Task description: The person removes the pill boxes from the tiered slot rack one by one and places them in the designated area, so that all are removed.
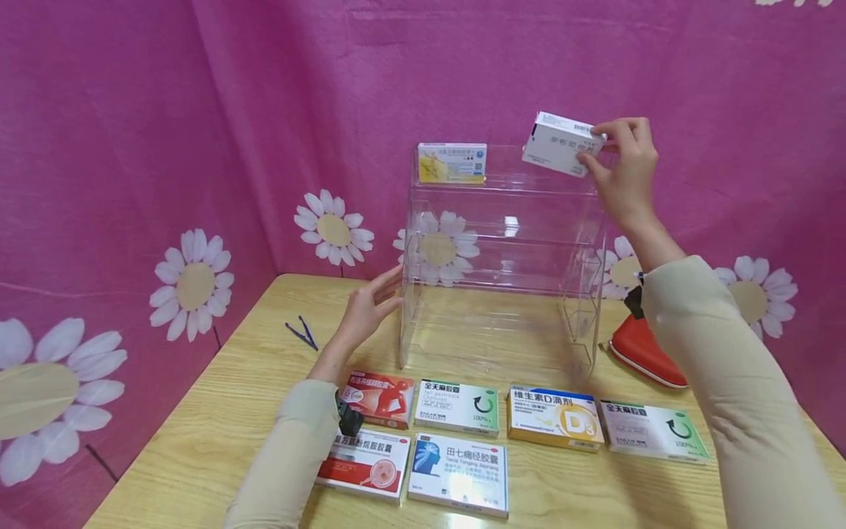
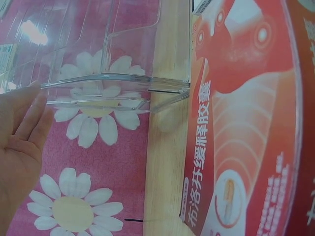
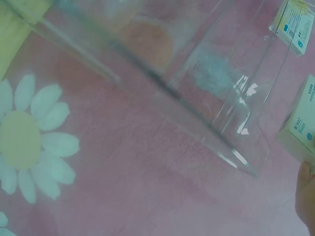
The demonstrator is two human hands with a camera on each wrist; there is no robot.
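Observation:
My right hand pinches a white medicine box at its right end, thumb on the front and fingers at the top edge. The box is tilted, over the right part of the top tier of a clear acrylic display rack. On that tier's left end stands a yellow-and-white medicine box. Low at the rack's left side, my left hand has its fingers extended, and in the left wrist view its fingertips are right at the clear edge. The right wrist view catches only part of the white box and hand.
In front of the rack lie several medicine boxes, among them a red box, a vitamin D box and a green-and-white box. Blue tweezers lie at the left. A red zip case sits right of the rack.

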